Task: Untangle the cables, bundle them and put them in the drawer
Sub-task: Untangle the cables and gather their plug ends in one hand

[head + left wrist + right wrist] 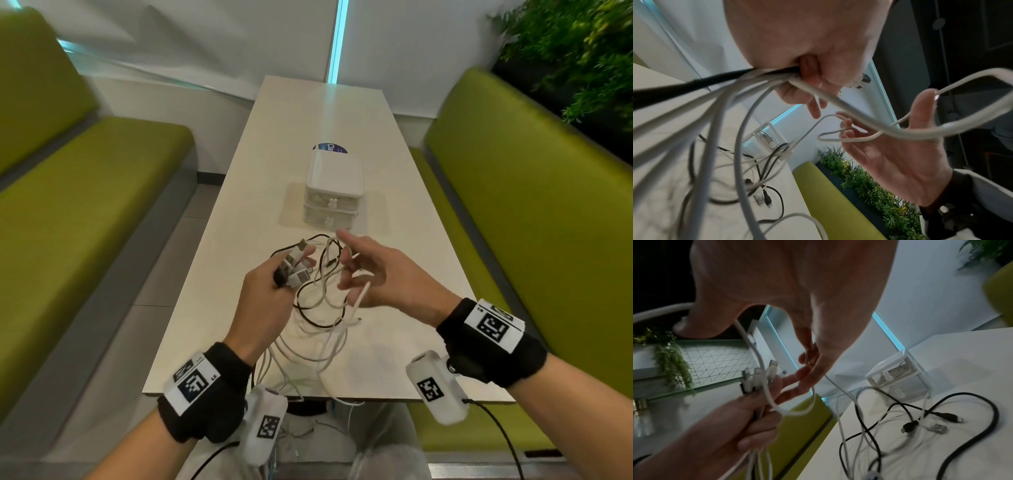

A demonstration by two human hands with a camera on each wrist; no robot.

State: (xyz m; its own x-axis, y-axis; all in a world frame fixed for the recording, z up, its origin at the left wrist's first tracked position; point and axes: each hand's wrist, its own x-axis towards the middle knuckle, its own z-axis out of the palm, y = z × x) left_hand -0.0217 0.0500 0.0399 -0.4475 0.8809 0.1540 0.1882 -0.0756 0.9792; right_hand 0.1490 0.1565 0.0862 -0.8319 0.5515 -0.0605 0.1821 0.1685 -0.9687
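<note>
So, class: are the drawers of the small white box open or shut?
Shut: both drawers sit flush with the box front, knobs in line.

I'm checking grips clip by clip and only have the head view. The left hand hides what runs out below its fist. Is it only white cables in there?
Observer: No. The left wrist view shows one black cable leaving the left hand alongside several white cables.
Operator: Is the right hand gripping anything?
Observer: In that same view the right hand shows an open palm, with a thin white loop hooked over its fingers.
Operator: Is anything in the drawer yet?
Observer: In the right wrist view, what looks like a coiled white cable shows through the clear front of the upper drawer.
</note>
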